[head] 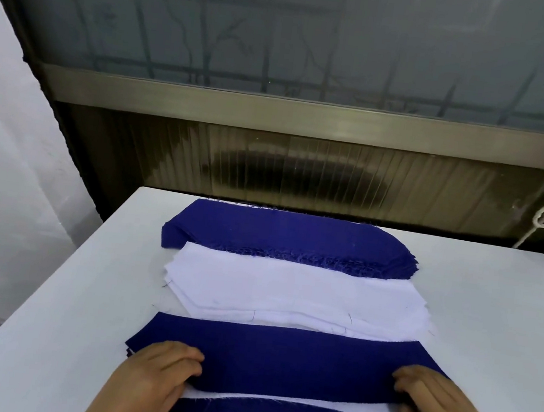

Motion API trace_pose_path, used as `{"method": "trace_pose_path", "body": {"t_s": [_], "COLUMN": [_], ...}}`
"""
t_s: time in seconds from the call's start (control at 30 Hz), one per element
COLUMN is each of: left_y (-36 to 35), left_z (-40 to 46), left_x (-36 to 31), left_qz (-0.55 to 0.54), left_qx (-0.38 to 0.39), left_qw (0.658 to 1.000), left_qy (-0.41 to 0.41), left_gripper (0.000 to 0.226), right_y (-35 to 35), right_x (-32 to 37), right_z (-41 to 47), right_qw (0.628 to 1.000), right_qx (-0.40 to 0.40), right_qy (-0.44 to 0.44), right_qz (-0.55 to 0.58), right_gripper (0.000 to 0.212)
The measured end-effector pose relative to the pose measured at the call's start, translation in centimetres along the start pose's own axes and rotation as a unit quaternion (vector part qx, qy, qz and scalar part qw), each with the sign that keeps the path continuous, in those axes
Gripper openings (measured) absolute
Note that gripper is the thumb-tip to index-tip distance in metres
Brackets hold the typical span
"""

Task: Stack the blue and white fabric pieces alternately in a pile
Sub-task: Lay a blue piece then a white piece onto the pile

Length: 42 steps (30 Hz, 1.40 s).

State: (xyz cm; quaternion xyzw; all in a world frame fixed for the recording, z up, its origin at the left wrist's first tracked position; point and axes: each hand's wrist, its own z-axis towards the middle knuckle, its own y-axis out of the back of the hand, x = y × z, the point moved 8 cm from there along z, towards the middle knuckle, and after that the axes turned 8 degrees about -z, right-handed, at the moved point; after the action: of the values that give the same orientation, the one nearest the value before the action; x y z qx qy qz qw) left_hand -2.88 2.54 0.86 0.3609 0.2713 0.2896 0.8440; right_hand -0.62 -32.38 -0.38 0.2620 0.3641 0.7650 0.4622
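Blue cloth tops the alternating pile (280,362) at the near edge of the white table (60,300); below its top blue piece a strip of white shows, then a frayed blue layer nearest the person. The top piece lies with its long axis running left to right, parallel to the near edge. The left hand (156,372) rests on its left end and the right hand (431,403) on its right end, both palm down, fingers held together and flat on the cloth, pressing rather than pinching, so far as can be seen; the thumbs are mostly hidden. This looks like squaring up a blue piece just laid.

Just beyond the pile, toward the far edge, sits the white stack (297,297), its pieces fanned and slightly askew, long axis also left to right. Its near edge touches or slips under the far edge of the pile; which, I cannot tell. Behind it, at the far edge of the table, is the blue stack (287,234).

With blue on top, a white piece should come next. The white stack lies straight ahead of both sets of fingertips, about equally near to either hand, so each could reach forward to take one end.
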Motion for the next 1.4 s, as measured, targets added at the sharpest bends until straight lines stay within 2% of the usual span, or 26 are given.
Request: {"method": "trace_pose_path", "body": {"t_s": [0.17, 0.43, 0.47, 0.57, 0.67, 0.73, 0.87, 0.93, 1.07, 1.13, 1.23, 1.33, 1.4], "left_y": [0.4, -0.1, -0.3, -0.6, -0.7, -0.9, -3.3, -4.6, -6.1, -5.7, -4.2, -2.9, -2.2], "left_z": [0.9, 0.4, 0.3, -0.1, 0.1, 0.9, 3.6, 4.9, 5.6, 4.8, 3.0, 1.3, 0.7], "left_x": [-1.0, -0.5, -0.3, 0.2, 0.4, 0.3, -1.0, -1.4, -1.4, -0.4, 1.4, 2.7, 3.0], "left_qz": [-0.014, -0.021, -0.024, -0.069, -0.071, -0.059, -0.06, -0.059, -0.032, -0.029, -0.02, -0.006, -0.001], "left_qx": [0.0, 0.02, 0.03, 0.088, 0.133, 0.132, 0.113, 0.11, 0.133, 0.121, 0.081, 0.052, 0.048], "left_qw": [1.0, 1.0, 0.999, 0.993, 0.986, 0.985, 0.988, 0.988, 0.987, 0.988, 0.992, 0.993, 0.993], "left_qy": [-0.009, 0.001, 0.007, 0.039, 0.075, 0.097, 0.087, 0.088, 0.082, 0.09, 0.097, 0.105, 0.106], "left_gripper": [0.072, 0.07, 0.064, 0.022, 0.02, 0.023, 0.013, 0.016, 0.023, 0.025, 0.013, 0.051, 0.055], "right_y": [1.0, 1.5, 1.5, 1.6, 1.6, 1.6, 0.3, -1.1, -4.8, -4.2, -2.7, -1.5, -1.1], "right_x": [0.3, 0.9, 1.0, 1.2, 1.3, 2.2, 5.8, 7.6, 7.7, 6.6, 3.9, 1.8, 0.8], "right_z": [0.1, 0.5, 0.6, 0.6, 0.9, 1.8, 4.7, 5.8, 5.3, 4.9, 4.0, 3.1, 2.5], "right_qw": [1.0, 1.0, 1.0, 0.999, 0.999, 0.999, 0.997, 0.992, 0.973, 0.973, 0.98, 0.98, 0.978], "right_qx": [-0.014, 0.009, 0.015, 0.029, 0.043, 0.046, 0.069, 0.112, 0.226, 0.22, 0.172, 0.152, 0.145], "right_qy": [-0.025, -0.029, -0.025, -0.015, -0.021, -0.016, 0.015, 0.025, -0.01, -0.045, -0.095, -0.128, -0.146], "right_qz": [0.002, 0.007, 0.007, 0.009, 0.013, 0.014, 0.028, 0.055, 0.049, 0.05, 0.031, -0.002, -0.029], "right_gripper": [0.022, 0.016, 0.015, 0.016, 0.044, 0.052, 0.025, 0.016, 0.019, 0.009, 0.024, 0.03, 0.032]}}
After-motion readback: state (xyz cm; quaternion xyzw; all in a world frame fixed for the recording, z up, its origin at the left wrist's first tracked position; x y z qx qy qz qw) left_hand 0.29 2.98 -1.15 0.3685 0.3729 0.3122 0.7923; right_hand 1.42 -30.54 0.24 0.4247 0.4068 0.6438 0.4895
